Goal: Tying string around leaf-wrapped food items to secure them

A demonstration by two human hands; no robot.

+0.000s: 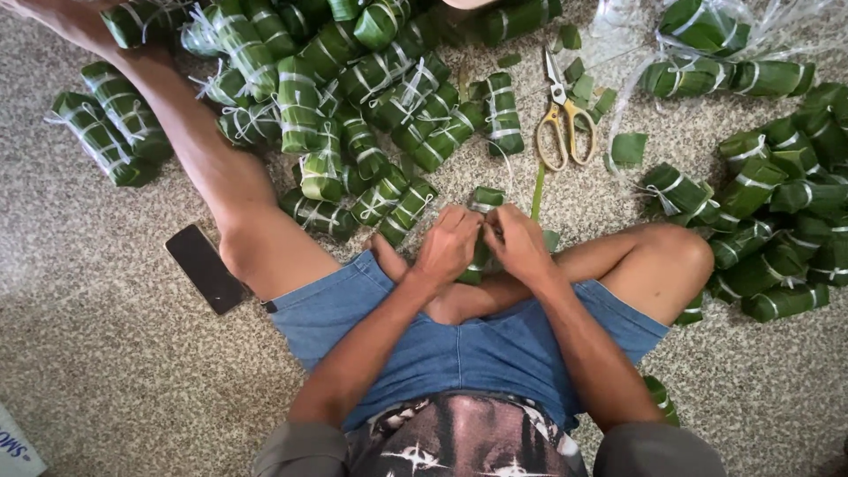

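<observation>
A speckled floor (115, 353) carries heaps of leaf-wrapped bundles (353, 106), yellow-handled scissors (564, 119), leaf scraps (629, 147) and a dark phone (206, 268).

Home floor workspace: leaf-wrapped bundles (371, 106), scissors (564, 124) on speckled floor (106, 353).

bundles (408, 97): glossy green leaf, white plastic string; scissors (564, 124): metal blades, yellow plastic handles; floor (106, 353): rough speckled; phone (206, 268): glossy black

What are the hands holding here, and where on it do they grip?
Both hands, the left hand and right hand, hold one green leaf-wrapped bundle between them, gripping its near end; the fingers hide the exact contact points.
</observation>
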